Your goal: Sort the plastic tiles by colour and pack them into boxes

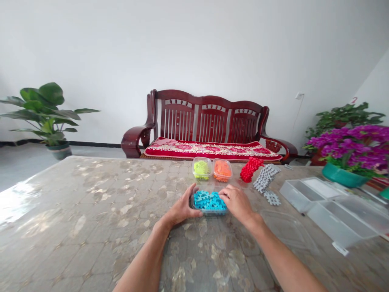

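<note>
A clear plastic tub full of blue pieces sits on the table in front of me. My left hand grips the tub's left side, fingers curled around its wall. On the tub's right side rests my right hand, its fingertips touching the blue pieces at the rim. Just beyond stand a tub of yellow-green pieces and a tub of orange pieces, side by side.
A red linked strip and a grey linked strip lie right of the tubs. Clear lids and trays sit at the right, near a purple flower pot. A wooden bench stands behind the table.
</note>
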`<state>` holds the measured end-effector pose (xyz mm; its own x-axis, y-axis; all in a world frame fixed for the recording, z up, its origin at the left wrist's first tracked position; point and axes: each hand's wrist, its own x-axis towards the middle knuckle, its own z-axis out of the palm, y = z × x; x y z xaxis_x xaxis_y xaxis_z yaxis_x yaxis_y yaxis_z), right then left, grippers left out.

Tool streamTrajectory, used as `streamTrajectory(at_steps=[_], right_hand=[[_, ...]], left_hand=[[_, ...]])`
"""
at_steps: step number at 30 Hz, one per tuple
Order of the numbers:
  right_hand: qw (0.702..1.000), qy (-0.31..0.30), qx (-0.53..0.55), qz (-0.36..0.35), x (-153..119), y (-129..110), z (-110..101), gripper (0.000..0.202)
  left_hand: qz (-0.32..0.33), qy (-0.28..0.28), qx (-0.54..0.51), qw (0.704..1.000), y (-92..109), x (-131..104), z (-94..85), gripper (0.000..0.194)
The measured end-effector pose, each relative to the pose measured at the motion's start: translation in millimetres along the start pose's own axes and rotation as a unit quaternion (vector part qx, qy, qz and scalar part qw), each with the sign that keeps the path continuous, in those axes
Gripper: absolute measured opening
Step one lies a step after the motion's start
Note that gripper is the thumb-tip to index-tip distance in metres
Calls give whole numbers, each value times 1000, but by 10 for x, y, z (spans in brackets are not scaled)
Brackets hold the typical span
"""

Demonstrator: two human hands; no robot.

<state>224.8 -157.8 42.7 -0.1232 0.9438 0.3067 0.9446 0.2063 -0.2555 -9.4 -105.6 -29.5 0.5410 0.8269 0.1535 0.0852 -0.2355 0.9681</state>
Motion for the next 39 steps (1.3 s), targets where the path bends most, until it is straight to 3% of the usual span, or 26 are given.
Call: streamTrajectory(at_steps=[5, 9, 14, 18, 22, 26, 35, 39], right_hand=[[999, 11, 46, 3, 13, 38, -30, 21], [992, 58, 98, 61, -125, 295, -170, 26], [976, 34, 131, 168, -626, 884, -311, 29], [978, 10, 100, 184, -1131, 1163, -363, 31], [989, -6, 6, 149, -1518, 1166, -384, 34], [989, -2, -70, 130, -1694, 1114, -342, 25], [984, 76, -150, 65, -1743, 980, -211, 19], [976, 164, -126, 72, -1626, 852, -321, 21]], left_hand=[[0, 4, -8, 1000, 10, -2, 1, 125], [-2, 7, -11, 1000, 27, -5, 0, 125], [-1, 4, -3, 1000, 49, -4, -6, 122], [-3, 6, -1, 1000, 57, 3, -2, 120], [-9, 5, -15, 1000, 75, 11, 9, 118], [-13, 4, -16, 1000, 91, 11, 13, 118], [4, 17, -9, 1000, 58, -2, 19, 120], [-1, 7, -16, 1000, 68, -11, 24, 124]])
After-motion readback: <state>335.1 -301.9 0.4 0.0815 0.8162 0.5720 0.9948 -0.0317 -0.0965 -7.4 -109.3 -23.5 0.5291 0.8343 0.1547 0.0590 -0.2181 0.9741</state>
